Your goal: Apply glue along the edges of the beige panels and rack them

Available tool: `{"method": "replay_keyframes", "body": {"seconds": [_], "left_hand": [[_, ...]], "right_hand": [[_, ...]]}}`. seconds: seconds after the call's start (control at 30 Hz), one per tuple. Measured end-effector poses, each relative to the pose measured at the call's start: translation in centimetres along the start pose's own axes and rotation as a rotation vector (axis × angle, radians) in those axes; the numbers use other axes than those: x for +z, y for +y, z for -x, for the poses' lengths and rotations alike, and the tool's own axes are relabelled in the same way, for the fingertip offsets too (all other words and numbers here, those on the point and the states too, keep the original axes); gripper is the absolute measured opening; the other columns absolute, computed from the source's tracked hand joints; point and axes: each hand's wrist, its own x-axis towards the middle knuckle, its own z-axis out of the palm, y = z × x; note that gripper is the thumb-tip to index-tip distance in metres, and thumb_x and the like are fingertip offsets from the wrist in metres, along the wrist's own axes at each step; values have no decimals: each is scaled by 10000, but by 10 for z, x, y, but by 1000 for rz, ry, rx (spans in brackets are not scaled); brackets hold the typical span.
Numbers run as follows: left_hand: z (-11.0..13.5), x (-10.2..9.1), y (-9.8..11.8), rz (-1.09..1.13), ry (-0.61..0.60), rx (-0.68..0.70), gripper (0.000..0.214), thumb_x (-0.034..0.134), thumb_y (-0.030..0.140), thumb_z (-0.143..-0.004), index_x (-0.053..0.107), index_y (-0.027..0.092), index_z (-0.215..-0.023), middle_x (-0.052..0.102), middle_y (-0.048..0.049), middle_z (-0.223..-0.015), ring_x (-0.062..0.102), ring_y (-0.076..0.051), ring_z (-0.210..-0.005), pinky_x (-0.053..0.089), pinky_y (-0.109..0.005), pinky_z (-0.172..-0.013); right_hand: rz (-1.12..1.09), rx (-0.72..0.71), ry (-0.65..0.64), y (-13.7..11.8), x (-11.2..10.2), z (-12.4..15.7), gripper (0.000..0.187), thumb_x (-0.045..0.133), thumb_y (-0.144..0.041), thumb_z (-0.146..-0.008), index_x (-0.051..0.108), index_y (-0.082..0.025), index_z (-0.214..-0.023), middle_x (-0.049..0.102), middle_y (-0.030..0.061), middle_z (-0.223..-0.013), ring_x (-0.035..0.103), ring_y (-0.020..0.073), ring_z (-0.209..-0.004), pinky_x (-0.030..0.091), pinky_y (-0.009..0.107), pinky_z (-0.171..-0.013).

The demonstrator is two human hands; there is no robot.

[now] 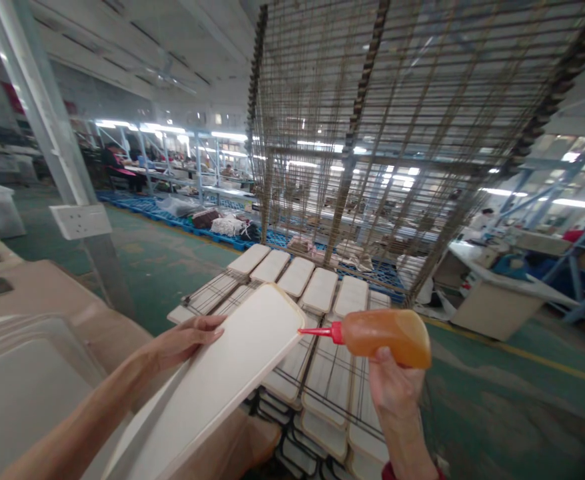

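My left hand (185, 340) grips the top left edge of a long white flat panel (222, 380), which tilts up from lower left toward the rack. My right hand (395, 387) is wrapped round an orange squeeze bottle (387, 337) full of amber liquid. Its red nozzle (317, 331) points left and touches or nearly touches the panel's upper right edge. Beyond the panel, several similar white panels (297, 275) lie in rows on wire shelves.
A tall wire drying rack (372, 147) with many raised shelves stands ahead. Stacked white sheets (17, 393) lie at left on a tan surface. A grey post with a socket (80, 220) rises at left. Distant workbenches and people are in the background, and a table (497, 293) stands at right.
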Motion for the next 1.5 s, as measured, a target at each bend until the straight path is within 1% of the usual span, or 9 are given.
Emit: {"method": "replay_keyframes", "body": {"seconds": [0.2, 0.37, 0.5, 0.63, 0.9, 1.07, 1.23, 1.33, 1.5], "left_hand": [[-3, 0, -17, 45, 48, 35, 415, 695, 301, -763, 671, 184, -1160, 737, -105, -992, 690, -252, -854, 530, -299, -760], [-4, 6, -22, 74, 86, 44, 447, 732, 319, -729, 674, 187, -1152, 732, -103, -1007, 686, -234, -840, 527, -278, -726], [-6, 8, -25, 84, 132, 41, 424, 753, 336, -707, 697, 193, -1102, 742, -86, -953, 686, -204, -792, 518, -248, -685], [-7, 8, -27, 103, 161, 41, 421, 756, 339, -703, 697, 198, -1096, 743, -72, -939, 680, -198, -800, 512, -242, -687], [-9, 11, -27, 100, 192, 36, 393, 758, 353, -698, 709, 180, -1047, 742, -69, -890, 672, -187, -736, 499, -226, -625], [-9, 13, -26, 131, 212, 39, 347, 770, 343, -686, 722, 182, -989, 745, -57, -860, 673, -175, -721, 502, -221, -625], [-9, 16, -26, 156, 255, 30, 361, 789, 339, -664, 721, 167, -973, 749, -58, -819, 680, -171, -688, 514, -222, -609], [-9, 17, -26, 177, 244, 36, 341, 786, 332, -672, 721, 159, -958, 750, -62, -807, 683, -168, -674, 523, -224, -604], [-8, 18, -23, 188, 231, 36, 329, 779, 328, -685, 715, 150, -954, 752, -69, -808, 688, -171, -663, 536, -235, -600]], "right_hand": [[28, -19, -36, 3, 2, -1, 536, 768, -219, -629, 578, -253, -1129, 684, 48, -1081, 623, 219, -1024, 501, 420, -908], [61, -26, -37, 9, 4, -1, 542, 775, -227, -613, 581, -245, -1118, 693, 51, -1039, 655, 212, -889, 526, 423, -846], [5, -21, -22, 10, 8, -1, 564, 792, -190, -581, 591, -264, -1103, 699, 11, -978, 649, 174, -819, 530, 381, -822], [-37, 12, -18, 10, 10, 0, 511, 799, -152, -556, 623, -262, -1023, 699, -20, -922, 637, 142, -818, 535, 312, -793], [4, 8, -80, 13, 13, 3, 536, 794, -189, -575, 607, -282, -1069, 701, -11, -965, 636, 151, -825, 516, 325, -809], [53, 4, -124, 14, 12, 5, 488, 768, -214, -616, 604, -265, -1073, 688, 23, -1047, 639, 172, -826, 516, 372, -822], [0, 67, -121, 14, 11, 8, 527, 777, -176, -591, 614, -263, -1086, 700, 17, -1047, 653, 148, -809, 526, 307, -787], [-23, 94, -122, 13, 12, 10, 521, 786, -165, -577, 632, -265, -1064, 708, 10, -1034, 661, 140, -810, 531, 279, -766], [-24, 133, -139, 12, 15, 13, 502, 790, -186, -572, 653, -279, -1046, 723, 12, -982, 673, 158, -814, 544, 301, -769]]}}
